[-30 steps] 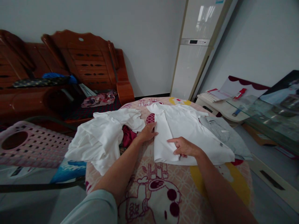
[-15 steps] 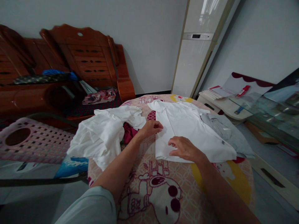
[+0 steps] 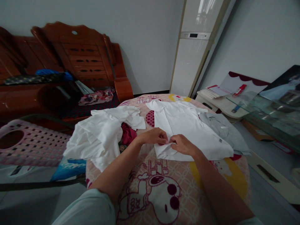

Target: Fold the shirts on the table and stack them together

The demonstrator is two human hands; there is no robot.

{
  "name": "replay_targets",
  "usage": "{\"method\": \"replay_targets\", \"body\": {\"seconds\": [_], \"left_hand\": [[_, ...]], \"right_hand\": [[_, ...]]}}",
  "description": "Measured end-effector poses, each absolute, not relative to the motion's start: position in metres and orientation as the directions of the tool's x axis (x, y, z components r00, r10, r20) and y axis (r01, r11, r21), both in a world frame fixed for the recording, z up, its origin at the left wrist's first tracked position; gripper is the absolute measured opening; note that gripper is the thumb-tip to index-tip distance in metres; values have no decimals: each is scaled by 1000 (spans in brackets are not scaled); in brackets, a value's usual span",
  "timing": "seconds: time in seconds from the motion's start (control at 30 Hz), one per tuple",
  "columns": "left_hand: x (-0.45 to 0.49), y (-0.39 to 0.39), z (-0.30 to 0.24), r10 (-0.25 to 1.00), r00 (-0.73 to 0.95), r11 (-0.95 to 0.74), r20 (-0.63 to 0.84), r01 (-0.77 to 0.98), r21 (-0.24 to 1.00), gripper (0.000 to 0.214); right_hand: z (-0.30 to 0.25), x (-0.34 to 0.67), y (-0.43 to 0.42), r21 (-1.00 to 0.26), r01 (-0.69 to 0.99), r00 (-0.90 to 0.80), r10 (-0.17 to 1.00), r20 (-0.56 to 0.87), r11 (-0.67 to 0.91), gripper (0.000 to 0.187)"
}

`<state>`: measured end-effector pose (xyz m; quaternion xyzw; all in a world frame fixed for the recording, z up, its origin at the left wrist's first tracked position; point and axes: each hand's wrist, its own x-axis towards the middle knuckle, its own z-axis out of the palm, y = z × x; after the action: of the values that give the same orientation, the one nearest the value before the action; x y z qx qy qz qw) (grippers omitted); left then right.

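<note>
Head view, only one here. White shirt [image 3: 187, 120] lies spread on the round, cloth-covered worktop [image 3: 187, 184], near hem toward the wearer. Left hand [image 3: 156, 136]: fingers curled, tips pinching the shirt's fabric near its left side. Right hand [image 3: 183, 144]: thumb and forefinger pinched on a raised ridge of the same fabric, just beside the left fingertips. Step in hand, my read: lifting and arranging a fold at the shirt's near-left part. Next move calls for an even grip from both hands and a gentle draw, so the layers stay flat and the rest of the shirt doesn't drag.

Around it: rumpled white clothes [image 3: 98, 132] at left, dark red cloth [image 3: 128, 133] beside them; grey garment [image 3: 236, 134] at right, partly under the shirt.

Containers: no basket or tray holds the clothes. Cardboard box [image 3: 256, 129] under the glass shelf [image 3: 257, 109], contents can't tell; clear items on the shelf, too blurred to name.
</note>
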<state>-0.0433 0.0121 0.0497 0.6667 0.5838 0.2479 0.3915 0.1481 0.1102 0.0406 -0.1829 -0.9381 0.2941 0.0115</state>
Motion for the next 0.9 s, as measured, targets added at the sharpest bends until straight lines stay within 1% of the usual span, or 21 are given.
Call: {"method": "replay_targets", "body": {"seconds": [0.07,0.1,0.13,0.2,0.27,0.33,0.37,0.43,0.5,0.57,0.6,0.67,0.77,0.83,0.9], "left_hand": [[-30,10,54,975,165,-22,-145,731,682,38],[-22,9,55,982,122,-12,-145,802,597,40],[-15,9,56,987,79,5,-143,860,511,44],[-3,8,55,990,31,23,-138,928,373,54],[3,8,52,991,23,18,-129,952,305,60],[1,9,51,992,26,14,-126,952,307,51],[-2,9,51,991,34,10,-127,944,329,43],[-9,9,54,988,74,-15,-132,916,400,31],[-14,8,58,976,155,-65,-150,875,480,28],[-14,7,62,961,210,-90,-181,853,514,29],[-11,6,62,958,211,-89,-194,862,500,32],[-3,4,61,966,172,-75,-194,903,423,43],[15,2,54,985,94,-50,-146,959,277,62],[27,3,50,991,40,-12,-131,978,206,62],[33,4,48,992,-12,32,-126,988,154,49]], "right_hand": [[34,146,120,-718,346,-911,399,-103,604,12],[31,145,125,-771,331,-907,408,-102,544,14],[28,145,128,-805,312,-906,412,-93,504,16],[23,145,132,-830,294,-901,427,-75,474,19],[23,146,132,-829,286,-901,429,-62,481,17],[27,149,129,-805,288,-915,396,-73,518,10],[31,151,127,-779,289,-927,366,-83,556,11],[39,155,121,-689,290,-945,311,-98,664,21],[45,159,116,-572,301,-949,298,-102,763,24],[49,160,115,-509,321,-944,316,-99,799,18],[49,160,115,-512,331,-939,330,-97,792,15],[49,159,118,-583,346,-927,365,-89,735,11],[45,157,124,-749,391,-883,448,-141,535,12],[43,156,127,-817,429,-841,501,-205,385,12],[40,154,129,-854,432,-811,539,-226,291,10]]}}
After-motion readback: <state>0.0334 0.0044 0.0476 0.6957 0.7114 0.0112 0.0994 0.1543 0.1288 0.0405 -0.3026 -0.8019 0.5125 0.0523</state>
